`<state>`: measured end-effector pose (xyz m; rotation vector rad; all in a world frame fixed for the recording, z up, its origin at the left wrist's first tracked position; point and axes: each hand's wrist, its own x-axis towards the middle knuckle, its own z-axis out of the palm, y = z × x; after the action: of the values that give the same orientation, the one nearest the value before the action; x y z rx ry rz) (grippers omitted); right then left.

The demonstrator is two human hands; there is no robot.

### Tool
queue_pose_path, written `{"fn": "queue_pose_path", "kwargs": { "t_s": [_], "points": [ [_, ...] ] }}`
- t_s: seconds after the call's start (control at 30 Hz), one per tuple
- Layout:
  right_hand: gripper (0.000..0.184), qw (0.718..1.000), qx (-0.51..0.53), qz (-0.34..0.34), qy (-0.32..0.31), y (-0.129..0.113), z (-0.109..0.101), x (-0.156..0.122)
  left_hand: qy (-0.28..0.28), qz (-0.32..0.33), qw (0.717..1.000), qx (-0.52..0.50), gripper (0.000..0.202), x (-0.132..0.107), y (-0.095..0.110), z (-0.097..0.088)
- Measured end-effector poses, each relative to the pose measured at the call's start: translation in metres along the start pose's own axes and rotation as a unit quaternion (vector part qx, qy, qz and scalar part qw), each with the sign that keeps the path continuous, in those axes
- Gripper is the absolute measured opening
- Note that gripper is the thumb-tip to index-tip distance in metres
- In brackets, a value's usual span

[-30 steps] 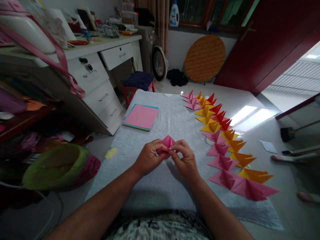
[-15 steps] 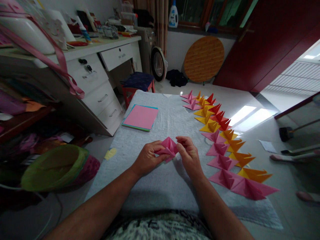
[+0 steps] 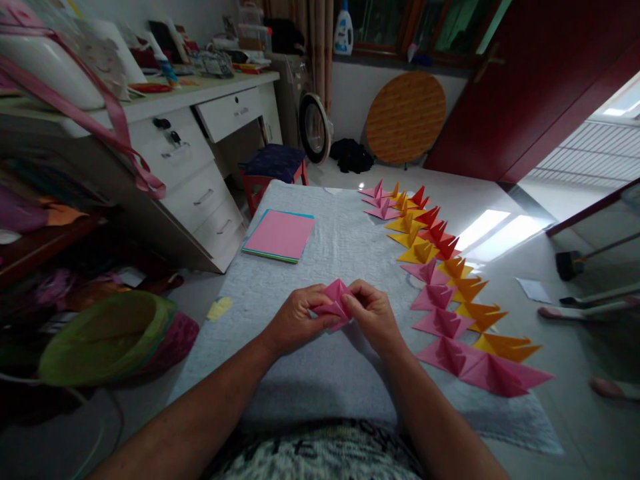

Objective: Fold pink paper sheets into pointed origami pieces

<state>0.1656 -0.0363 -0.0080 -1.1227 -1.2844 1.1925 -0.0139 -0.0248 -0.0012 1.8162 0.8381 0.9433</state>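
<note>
A partly folded pink origami paper (image 3: 336, 300) is held above the cloth, between both hands. My left hand (image 3: 300, 313) pinches its left side between thumb and fingers. On the right side, my right hand (image 3: 371, 308) grips the paper with thumb and forefinger; the fingertips hide part of that edge. Beyond my left hand lies a stack of square paper (image 3: 281, 233), pink on top with blue and green edges showing. To the right stand rows of folded paper cranes, pink ones (image 3: 443, 321), yellow ones (image 3: 419, 251) and red ones (image 3: 436, 232).
A pale cloth (image 3: 330, 247) covers the table. A green-rimmed bin (image 3: 107, 333) stands on the floor at left, near a white desk (image 3: 195, 167) with drawers. A stool (image 3: 275, 163) is behind the table. A broom (image 3: 570, 265) lies at far right.
My right hand has moved from loosely open beside the paper to a closed pinch on its right side. My left hand keeps its hold. The view shifts slightly.
</note>
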Motion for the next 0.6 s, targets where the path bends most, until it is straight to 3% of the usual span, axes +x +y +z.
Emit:
{"fn": "queue_pose_path", "kwargs": {
  "t_s": [0.3, 0.6],
  "points": [
    [0.018, 0.993, -0.100, -0.058, 0.033, 0.0026, 0.0040, -0.0020, 0.015, 0.013, 0.999, 0.033, 0.004, -0.0023, 0.0081, -0.0010],
    [0.019, 0.999, -0.026, 0.006, -0.026, 0.0030, 0.0038, 0.0047, -0.016, -0.006, 0.997, 0.071, 0.016, -0.0012, 0.0064, -0.0004]
  ]
}}
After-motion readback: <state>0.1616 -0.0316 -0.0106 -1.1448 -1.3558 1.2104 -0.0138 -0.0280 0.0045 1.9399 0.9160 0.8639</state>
